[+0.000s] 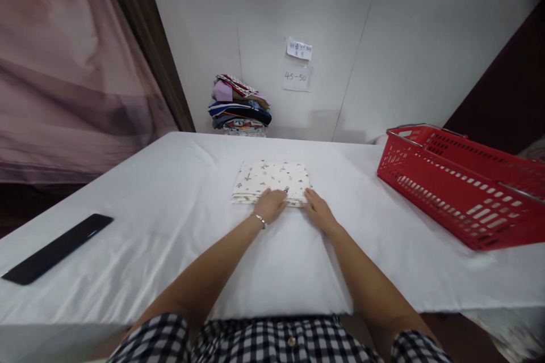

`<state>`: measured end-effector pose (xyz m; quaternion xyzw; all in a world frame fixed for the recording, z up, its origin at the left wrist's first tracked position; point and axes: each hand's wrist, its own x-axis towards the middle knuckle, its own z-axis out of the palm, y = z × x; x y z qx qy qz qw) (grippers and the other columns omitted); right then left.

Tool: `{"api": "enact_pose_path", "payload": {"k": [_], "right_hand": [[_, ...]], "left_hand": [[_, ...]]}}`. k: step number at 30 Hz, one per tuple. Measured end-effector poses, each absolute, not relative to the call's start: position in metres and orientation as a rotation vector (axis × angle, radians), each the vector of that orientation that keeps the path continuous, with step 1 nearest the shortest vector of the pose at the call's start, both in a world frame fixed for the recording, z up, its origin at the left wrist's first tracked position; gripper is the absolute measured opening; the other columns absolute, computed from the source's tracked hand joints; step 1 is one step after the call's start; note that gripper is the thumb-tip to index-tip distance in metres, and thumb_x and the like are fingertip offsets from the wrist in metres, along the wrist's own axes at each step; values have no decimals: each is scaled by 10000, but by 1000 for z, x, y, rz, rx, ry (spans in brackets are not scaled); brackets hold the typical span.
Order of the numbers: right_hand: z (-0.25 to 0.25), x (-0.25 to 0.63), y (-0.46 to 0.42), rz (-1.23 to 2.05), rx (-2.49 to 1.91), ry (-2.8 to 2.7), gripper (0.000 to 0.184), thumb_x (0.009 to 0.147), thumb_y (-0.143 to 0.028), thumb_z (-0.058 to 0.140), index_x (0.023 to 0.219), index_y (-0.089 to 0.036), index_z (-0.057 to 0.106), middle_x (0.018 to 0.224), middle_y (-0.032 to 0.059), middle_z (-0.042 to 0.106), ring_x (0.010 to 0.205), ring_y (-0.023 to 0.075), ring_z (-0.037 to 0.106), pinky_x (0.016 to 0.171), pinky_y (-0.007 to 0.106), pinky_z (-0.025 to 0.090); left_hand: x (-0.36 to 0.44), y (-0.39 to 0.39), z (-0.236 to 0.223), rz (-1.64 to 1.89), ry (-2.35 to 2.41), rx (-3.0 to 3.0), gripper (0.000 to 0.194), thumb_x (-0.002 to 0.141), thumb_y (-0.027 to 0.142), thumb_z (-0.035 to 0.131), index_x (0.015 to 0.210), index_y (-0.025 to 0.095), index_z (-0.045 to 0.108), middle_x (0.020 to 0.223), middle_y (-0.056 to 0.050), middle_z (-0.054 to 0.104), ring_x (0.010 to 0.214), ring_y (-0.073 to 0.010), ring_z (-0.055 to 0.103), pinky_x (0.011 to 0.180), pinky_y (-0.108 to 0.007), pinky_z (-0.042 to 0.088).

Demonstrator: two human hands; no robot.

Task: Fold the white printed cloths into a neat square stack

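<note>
A white folded cloth (pixel 269 174) with a small scattered print lies flat under and just beyond both grips, its layered folds showing along the edge nearest them. The left grip (pixel 271 206) rests over the middle of that near edge, its fingers reaching forward onto the cloth; the right grip (pixel 319 210) touches the near right corner, fingers extended. Both look loosely spread rather than clenched, but I cannot tell whether either has any layer pinched between thumb and fingers. A light-coloured bracelet (pixel 259 220) circles the wrist behind the left grip.

Around the grips spreads a worktop (pixel 179 198) covered in white fabric, slightly wrinkled to the left of the left grip. Well off to the left of that grip, and a little nearer the person, lies a long, flat black object (pixel 59 247). Well to the right of the right grip stands a red basket (pixel 451 195) with perforated sides and metal handles.

Beyond the grips and the cloth, slightly left, a stack of folded fabrics (pixel 240 108) in mixed colours sits against the wall (pixel 340 5). Straight ahead of the grips, two paper notes (pixel 297 78) hang there, the lower reading "45-50". Far left of both grips hangs a pinkish curtain (pixel 76 68).
</note>
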<state>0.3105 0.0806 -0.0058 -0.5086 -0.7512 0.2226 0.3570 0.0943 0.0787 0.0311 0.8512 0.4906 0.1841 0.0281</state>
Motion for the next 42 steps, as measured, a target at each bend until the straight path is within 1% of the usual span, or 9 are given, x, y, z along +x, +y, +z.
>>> {"api": "enact_pose_path", "payload": {"k": [3, 7, 10, 14, 18, 23, 29, 36, 42], "right_hand": [[-4, 310, 79, 526, -1340, -1967, 458, 797, -322, 538, 1246, -230, 530, 1386, 38, 424, 1322, 224, 314, 1098, 450, 232], [-2, 308, 76, 478, -1326, -2016, 444, 813, -297, 511, 1250, -218, 527, 1384, 50, 427, 1319, 229, 320, 1093, 440, 246], [-3, 308, 74, 461, -1365, -2019, 452, 820, -299, 505, 1263, -211, 515, 1397, 54, 408, 1321, 228, 316, 1092, 433, 251], [-5, 307, 73, 409, -1410, -2039, 465, 828, -308, 488, 1278, -192, 499, 1407, 56, 394, 1324, 216, 309, 1099, 419, 247], [-8, 306, 73, 360, -1408, -2072, 473, 840, -318, 467, 1293, -184, 485, 1412, 62, 385, 1325, 217, 308, 1094, 424, 258], [-13, 306, 75, 329, -1389, -2078, 473, 850, -341, 456, 1299, -191, 481, 1410, 65, 387, 1322, 223, 313, 1092, 439, 262], [-16, 308, 73, 325, -1396, -2094, 495, 863, -382, 435, 1314, -180, 463, 1416, 80, 376, 1325, 231, 308, 1087, 441, 266], [27, 292, 71, 306, -1585, -2165, 426, 898, -425, 378, 1246, -226, 521, 1412, 72, 386, 1353, 267, 232, 1067, 534, 198], [61, 240, 126, 330, -1484, -2221, 528, 896, -471, 362, 1326, -174, 439, 1460, 88, 293, 1372, 242, 178, 1098, 419, 189]], "left_hand": [[43, 80, 32, 597, 1681, 2543, 274, 893, 320, 365, 973, 216, 606, 1021, -59, 654, 990, -186, 566, 931, -358, 373], [-10, 70, 24, 753, 1959, 2363, 323, 891, 351, 348, 1072, 247, 595, 1158, -43, 618, 1130, -205, 507, 960, -362, 337], [-31, 64, 23, 720, 2206, 1959, 387, 884, 430, 313, 975, 252, 644, 995, -48, 678, 969, -218, 591, 787, -314, 417], [-39, 63, 24, 615, 2271, 1695, 487, 857, 524, 294, 761, 219, 661, 782, -66, 681, 772, -225, 610, 612, -282, 398], [-41, 65, 24, 891, 2248, 1619, 409, 848, 483, 354, 908, 221, 662, 924, -54, 688, 844, -214, 613, 682, -288, 434], [-22, 82, 39, 1178, 2060, 1900, 392, 863, 415, 375, 1053, 175, 621, 1140, -67, 628, 1045, -206, 563, 928, -322, 408], [13, 100, 30, 700, 1979, 2294, 425, 888, 389, 362, 1234, 188, 504, 1391, -74, 421, 1313, -241, 310, 1078, -466, 220], [17, 95, 15, 542, 2042, 2363, 423, 910, 391, 301, 1234, 209, 502, 1383, -58, 433, 1312, -219, 301, 1079, -455, 201], [17, 95, 17, 537, 2053, 2338, 420, 906, 385, 316, 1235, 199, 501, 1383, -58, 434, 1312, -216, 301, 1080, -455, 203]]}}
